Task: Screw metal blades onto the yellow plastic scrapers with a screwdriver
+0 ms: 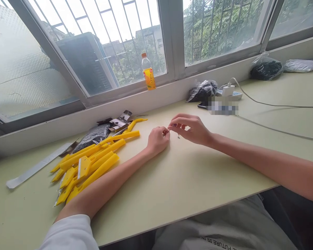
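My left hand (158, 140) rests on the pale green table (198, 173), its fingers closed in a pinch on something too small to make out. Touching or nearly touching its fingertips, my right hand (191, 129) has thumb and forefinger pressed together, also round something tiny. A small metallic piece (178, 137) shows just below the right fingers. Left of my left hand lies a pile of yellow scrapers (101, 163), partly behind my left forearm.
Behind the scrapers are a black plastic bag (94, 137) and dark packets (120, 121). A drink bottle (149, 74) stands on the sill. Bagged dark items (203, 90), a white charger (227, 90) and cables (276, 131) lie at the right. A pale strip (39, 166) is far left.
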The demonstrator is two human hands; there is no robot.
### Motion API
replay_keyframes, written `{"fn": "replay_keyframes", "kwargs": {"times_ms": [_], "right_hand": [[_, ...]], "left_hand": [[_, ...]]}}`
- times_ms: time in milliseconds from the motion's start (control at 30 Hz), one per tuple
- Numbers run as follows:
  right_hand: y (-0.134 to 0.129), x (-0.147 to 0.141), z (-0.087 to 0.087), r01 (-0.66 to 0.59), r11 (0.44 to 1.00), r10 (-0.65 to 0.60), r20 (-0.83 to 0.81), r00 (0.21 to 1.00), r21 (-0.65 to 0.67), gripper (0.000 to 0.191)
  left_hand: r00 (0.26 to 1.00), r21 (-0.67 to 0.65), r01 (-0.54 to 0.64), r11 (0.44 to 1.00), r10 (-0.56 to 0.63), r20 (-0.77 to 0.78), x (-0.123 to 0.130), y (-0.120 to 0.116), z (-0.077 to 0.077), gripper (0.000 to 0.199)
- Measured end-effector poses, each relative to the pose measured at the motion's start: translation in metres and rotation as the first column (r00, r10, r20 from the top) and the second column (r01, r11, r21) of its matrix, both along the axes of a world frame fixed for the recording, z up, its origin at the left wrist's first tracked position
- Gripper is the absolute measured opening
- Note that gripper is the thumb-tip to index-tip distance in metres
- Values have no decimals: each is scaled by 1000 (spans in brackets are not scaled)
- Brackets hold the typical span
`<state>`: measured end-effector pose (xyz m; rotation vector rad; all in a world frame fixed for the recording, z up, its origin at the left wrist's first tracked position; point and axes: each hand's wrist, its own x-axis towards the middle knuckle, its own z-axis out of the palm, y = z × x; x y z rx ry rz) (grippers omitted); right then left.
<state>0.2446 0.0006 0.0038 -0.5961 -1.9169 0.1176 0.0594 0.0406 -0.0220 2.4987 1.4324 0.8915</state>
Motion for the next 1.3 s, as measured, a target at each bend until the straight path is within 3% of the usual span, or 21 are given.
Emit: {"fn": "replay_keyframes", "kwargs": {"times_ms": [1300], "right_hand": [[6,3,-4,-3,999,1,33,999,49,17]], "left_hand": [[1000,-12,6,1000,-7,-29,-1,1,0,14]]}}
